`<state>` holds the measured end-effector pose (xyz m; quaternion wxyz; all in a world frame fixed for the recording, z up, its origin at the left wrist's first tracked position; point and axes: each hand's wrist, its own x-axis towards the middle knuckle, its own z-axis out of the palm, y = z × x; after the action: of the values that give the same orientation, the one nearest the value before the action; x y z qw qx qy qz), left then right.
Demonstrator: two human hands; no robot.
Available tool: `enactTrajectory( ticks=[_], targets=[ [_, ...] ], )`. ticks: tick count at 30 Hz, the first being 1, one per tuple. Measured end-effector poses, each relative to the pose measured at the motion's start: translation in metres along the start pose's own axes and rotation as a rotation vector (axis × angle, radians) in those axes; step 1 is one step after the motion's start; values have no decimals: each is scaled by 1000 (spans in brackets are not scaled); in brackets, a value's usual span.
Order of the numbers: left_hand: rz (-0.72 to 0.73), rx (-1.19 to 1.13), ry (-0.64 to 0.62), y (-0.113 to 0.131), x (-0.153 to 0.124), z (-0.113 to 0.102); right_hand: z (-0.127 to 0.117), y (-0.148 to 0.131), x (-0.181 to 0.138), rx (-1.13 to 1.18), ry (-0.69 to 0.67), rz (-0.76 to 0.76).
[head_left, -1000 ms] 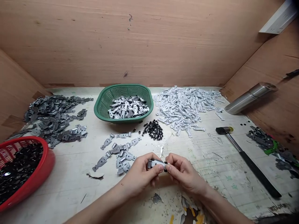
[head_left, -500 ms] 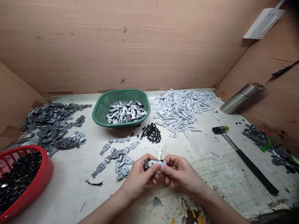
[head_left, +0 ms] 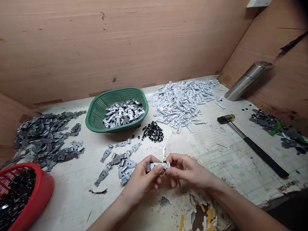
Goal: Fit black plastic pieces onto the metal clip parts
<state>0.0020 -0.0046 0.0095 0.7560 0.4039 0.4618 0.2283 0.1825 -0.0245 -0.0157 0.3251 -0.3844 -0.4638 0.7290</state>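
Note:
Between my two hands is a small, flat white-and-grey metal piece (head_left: 156,165) with a darker end at the left. My left hand (head_left: 147,175) is closed on it, thumb across the top face. The fingers of my right hand (head_left: 181,168) pinch its right end, where a small black part shows. Just left of my hands lie several loose grey metal plates (head_left: 122,163). A heap of small black pieces (head_left: 154,131) is beyond my fingers, with a pile of white metal strips (head_left: 183,102) behind it.
A green basket (head_left: 90,120) with white-and-grey pieces stands at the back. Grey plates (head_left: 50,128) are heaped at the left, above a red basket (head_left: 47,186) of black parts. A hammer (head_left: 260,154), a leaning metal cylinder (head_left: 247,80) and scraps (head_left: 267,123) lie at the right.
The view has tilted and shifted a little. My right fingers have moved slightly on the right end of the piece; both hands keep hold of it.

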Motion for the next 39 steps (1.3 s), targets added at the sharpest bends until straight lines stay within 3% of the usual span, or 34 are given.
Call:
enactTrajectory(
  ticks=[2, 5, 9, 10, 12, 15, 18, 22, 25, 27, 29, 30, 31, 34, 37, 39],
  targets=[
    [-30, -74, -16, 3, -2, 0, -4, -6, -3, -241, 71, -127],
    [-60, -148, -42, 5, -2, 0, -8, -9, -7, -621, 219, -464],
    [-81, -117, -64, 3, -2, 2, -3, -6, -9, -966, 211, -728],
    [-30, -41, -53, 2, -3, 2, -1, -6, -10, -1000, 234, -772],
    [210, 229, -8, 1, -4, 0, 3, -6, -10, -982, 285, -829],
    [672, 694, 62, -1, -5, -5, 9, -6, -9, -840, 307, -782],
    [831, 868, 110, -6, -4, -6, 16, -1, -10, -748, 322, -705],
    [710, 880, 127, -3, -3, -5, 18, 7, -13, -723, 369, -618],
    [591, 938, 115, 8, 1, -14, 12, -12, -4, -759, 326, -642],
    [577, 1040, 306, 14, 6, -27, 8, -41, 17, -819, 359, -817],
    [574, 1214, 630, 16, 12, -43, 6, -76, 48, -932, 480, -981],
    [557, 1324, 729, 15, 15, -51, 6, -92, 65, -1003, 503, -1020],
    [532, 1413, 750, 14, 18, -57, 6, -105, 81, -1087, 499, -1028],
    [461, 1529, 726, 9, 25, -68, 3, -121, 111, -1350, 420, -835],
    [472, 1526, 721, 7, 26, -68, -13, -104, 109, -1435, 418, -563],
    [548, 1497, 711, 7, 24, -62, -28, -84, 95, -1441, 415, -460]
  ],
)
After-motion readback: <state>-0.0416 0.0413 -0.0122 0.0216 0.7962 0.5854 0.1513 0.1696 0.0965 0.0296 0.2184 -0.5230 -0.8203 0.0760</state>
